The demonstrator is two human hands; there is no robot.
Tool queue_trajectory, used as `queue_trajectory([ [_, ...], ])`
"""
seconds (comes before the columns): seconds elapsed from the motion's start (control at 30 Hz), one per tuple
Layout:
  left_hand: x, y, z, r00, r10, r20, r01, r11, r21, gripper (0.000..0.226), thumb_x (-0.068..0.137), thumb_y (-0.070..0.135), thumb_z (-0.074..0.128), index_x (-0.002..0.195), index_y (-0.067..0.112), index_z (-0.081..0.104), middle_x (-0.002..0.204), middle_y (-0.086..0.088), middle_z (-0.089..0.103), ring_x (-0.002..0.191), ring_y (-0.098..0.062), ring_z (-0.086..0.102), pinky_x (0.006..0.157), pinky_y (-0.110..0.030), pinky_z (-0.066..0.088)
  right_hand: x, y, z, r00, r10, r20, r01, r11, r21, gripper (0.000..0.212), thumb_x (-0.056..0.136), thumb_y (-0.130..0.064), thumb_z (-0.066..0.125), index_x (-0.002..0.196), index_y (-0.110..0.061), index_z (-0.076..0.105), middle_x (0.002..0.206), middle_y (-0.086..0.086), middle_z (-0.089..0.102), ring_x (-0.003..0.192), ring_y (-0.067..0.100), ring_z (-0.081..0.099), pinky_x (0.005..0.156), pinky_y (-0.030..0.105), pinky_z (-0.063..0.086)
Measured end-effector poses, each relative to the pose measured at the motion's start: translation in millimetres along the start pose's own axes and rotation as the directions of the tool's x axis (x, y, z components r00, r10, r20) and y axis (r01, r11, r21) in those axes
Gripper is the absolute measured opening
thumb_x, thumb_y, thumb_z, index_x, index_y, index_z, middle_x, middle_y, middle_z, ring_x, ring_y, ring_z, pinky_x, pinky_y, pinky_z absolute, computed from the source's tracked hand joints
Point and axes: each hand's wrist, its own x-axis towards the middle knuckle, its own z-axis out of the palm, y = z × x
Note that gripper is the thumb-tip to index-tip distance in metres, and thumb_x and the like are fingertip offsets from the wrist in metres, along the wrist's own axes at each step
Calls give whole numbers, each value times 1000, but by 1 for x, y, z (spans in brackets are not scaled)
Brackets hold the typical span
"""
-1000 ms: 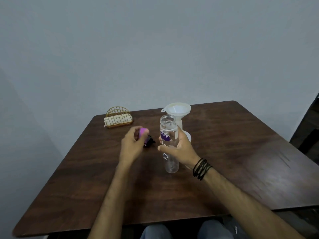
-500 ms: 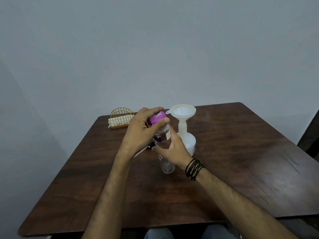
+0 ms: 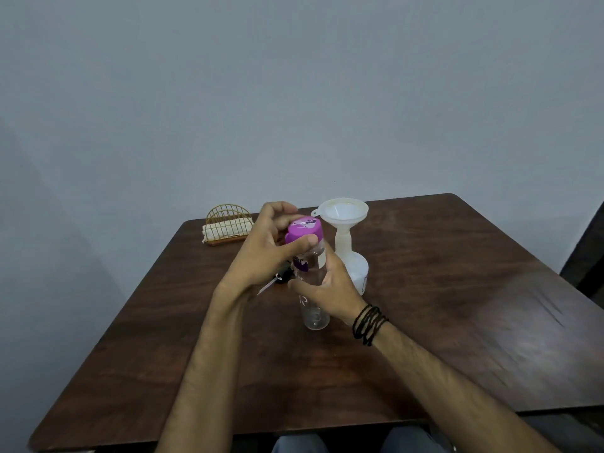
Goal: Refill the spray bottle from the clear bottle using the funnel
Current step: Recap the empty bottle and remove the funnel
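At the centre of the frame, a person's left hand (image 3: 261, 246) curls around the purple cap (image 3: 304, 228) sitting on top of the clear bottle (image 3: 312, 289), while the right hand (image 3: 327, 286) grips the bottle's body, its base on the brown table (image 3: 457, 322). Just right of it and behind the right hand, a white funnel (image 3: 343, 212) stands upright in the neck of the white spray bottle (image 3: 358, 273). A black sprayer head (image 3: 284, 276) lies partly hidden behind the left wrist; a wire napkin holder (image 3: 228, 223) sits at the table's far left edge
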Motion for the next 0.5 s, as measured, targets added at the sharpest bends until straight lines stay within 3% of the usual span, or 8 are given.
queue_trajectory([
  [0.1,-3,-11,0,999,-22,-34,11,959,-284,54,76,1,78,121,11,51,117,-8,69,97,-15,72,78,-27,60,1,2,2,1000,9,-9,-9,1000,26,71,78,-15,81,135,-36,45,118,-5,67,110,16,68,97,40,57],
  [0.27,-2,-23,-3,993,17,-119,-66,902,-426,41,84,11,65,122,14,50,108,-8,72,98,-19,70,80,-29,59,2,6,4,999,33,2,-33,999,34,73,76,-21,82,138,-28,44,119,-2,67,111,17,67,98,47,55],
  [0.37,-4,-20,5,994,19,-108,-53,944,-327,54,83,31,72,129,14,49,111,-5,74,102,-19,70,85,-29,58,2,6,5,1000,27,4,-27,999,39,75,76,-22,82,139,-28,43,120,-2,67,112,19,67,99,46,55],
  [0.5,-3,-20,21,994,39,-106,-52,990,-129,71,74,28,78,137,14,49,124,-4,68,112,-18,68,89,-32,59,1,4,4,1000,9,-4,-9,999,42,72,80,-10,81,138,-30,43,118,-13,68,109,7,68,89,24,56],
])
